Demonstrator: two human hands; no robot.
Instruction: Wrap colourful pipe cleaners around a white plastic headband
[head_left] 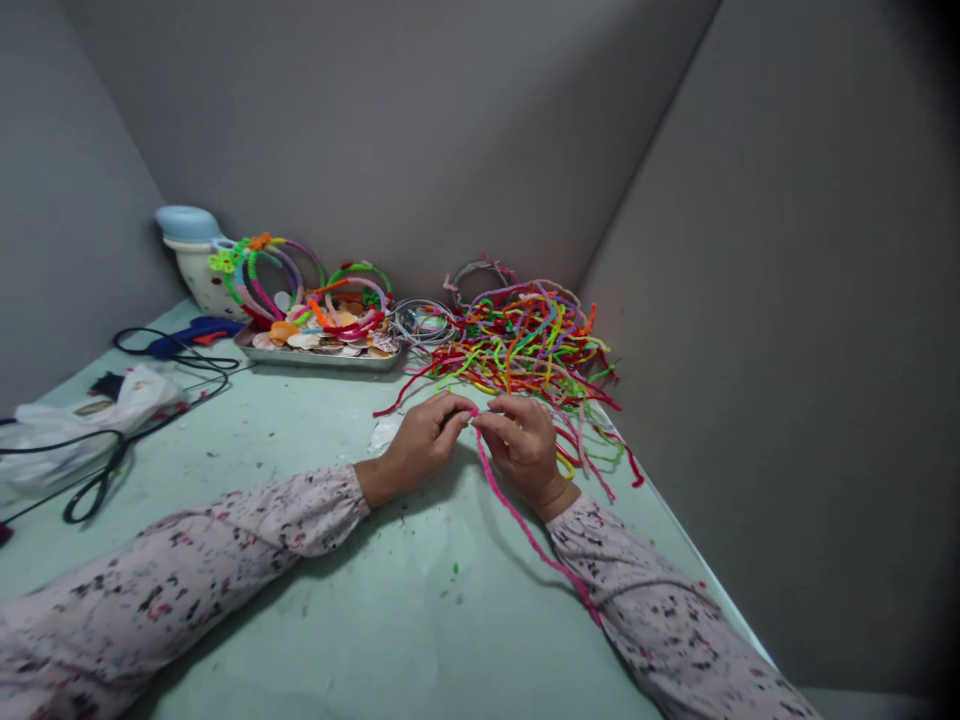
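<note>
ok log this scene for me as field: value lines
left hand: pinching the pink strand near one end
right hand: fingertips at that same end, grip unclear
pink strand: trails down to the right sleeve
strand pile: multicoloured, beyond the hands
metal tray: holds flat discs and fuzzy rings
left side: lidded container, black cord, plastic bag

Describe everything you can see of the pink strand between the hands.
The pink strand is long, thin and bright pink, with a fuzzy look like a pipe cleaner. Its upper end is held at the fingertips of the left hand and right hand; its exact shape there is too small to tell. Below them it runs in a gentle curve toward the wearer, slanting right, its lower part meeting the right sleeve.
</note>
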